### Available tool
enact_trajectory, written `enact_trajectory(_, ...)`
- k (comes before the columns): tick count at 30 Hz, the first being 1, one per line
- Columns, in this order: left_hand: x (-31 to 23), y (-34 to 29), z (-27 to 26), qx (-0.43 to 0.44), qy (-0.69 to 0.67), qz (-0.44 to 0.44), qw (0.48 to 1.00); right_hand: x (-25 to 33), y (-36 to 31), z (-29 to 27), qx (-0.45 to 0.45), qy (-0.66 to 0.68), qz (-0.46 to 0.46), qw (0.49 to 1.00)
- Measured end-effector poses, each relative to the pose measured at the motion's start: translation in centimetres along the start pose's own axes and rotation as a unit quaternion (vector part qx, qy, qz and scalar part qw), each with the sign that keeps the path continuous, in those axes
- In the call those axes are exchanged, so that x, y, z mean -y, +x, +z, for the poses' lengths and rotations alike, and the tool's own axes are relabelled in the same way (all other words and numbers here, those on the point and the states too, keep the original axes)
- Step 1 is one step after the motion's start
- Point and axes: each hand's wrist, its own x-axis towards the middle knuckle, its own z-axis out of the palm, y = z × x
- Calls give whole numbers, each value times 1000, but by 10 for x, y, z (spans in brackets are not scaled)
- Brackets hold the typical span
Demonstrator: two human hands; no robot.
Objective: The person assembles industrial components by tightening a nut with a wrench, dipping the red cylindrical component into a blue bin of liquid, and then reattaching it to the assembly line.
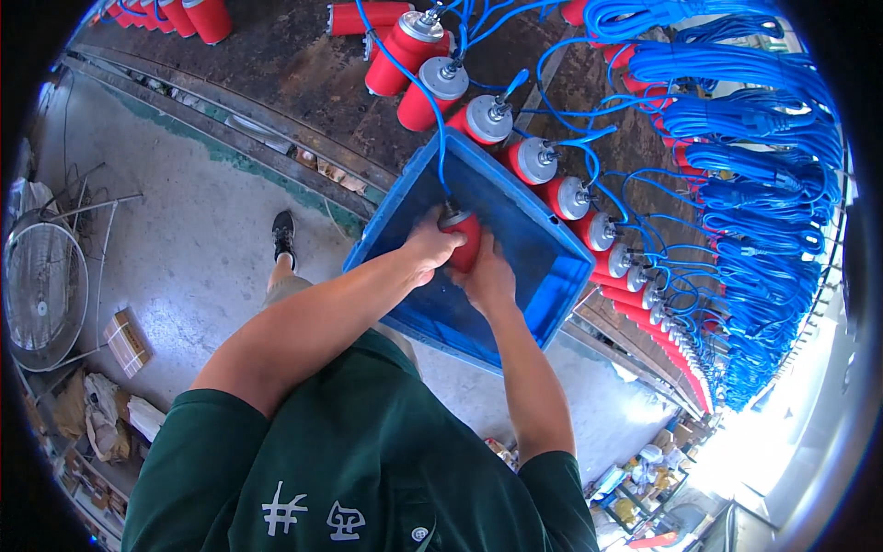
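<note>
Over a blue plastic bin (pixel 391 207) I hold a red cylinder with a grey metal cap (pixel 465 243), tilted, its blue cable running up from the cap. My left hand (pixel 430 244) grips the cylinder near its capped end. Around its lower side wraps my right hand (pixel 489 279). The bin is tipped against the edge of the workbench (pixel 267 78), with dark liquid or a dark bottom inside; I cannot tell which. Along the bench stand several like red cylinders with silver caps (pixel 487 120), each with a blue cable at its top.
Thick coils of blue cable (pixel 754 120) hang in a long row behind the cylinders at the right. More red cylinders (pixel 207 18) stand at the far left. A round wire fan guard (pixel 46 294) and a small carton (pixel 126 343) are on the floor at the left. Shelves with clutter (pixel 644 488) stand lower right.
</note>
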Motion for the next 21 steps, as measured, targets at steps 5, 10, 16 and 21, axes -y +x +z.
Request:
enact_trajectory(5, 2, 3, 0, -6, -16, -11, 1000, 7, 0, -6, 21, -10, 19, 1000)
enact_trajectory(10, 2, 4, 0, 7, -19, -10, 1000, 5, 1, -4, 20, -11, 25, 999)
enact_trajectory(16, 3, 3, -1, 9, -35, -13, 999, 2, 0, -1, 12, -4, 13, 1000)
enact_trajectory(21, 7, 6, 0, 5, -4, -3, 1000, 0, -2, 3, 7, 0, 7, 1000)
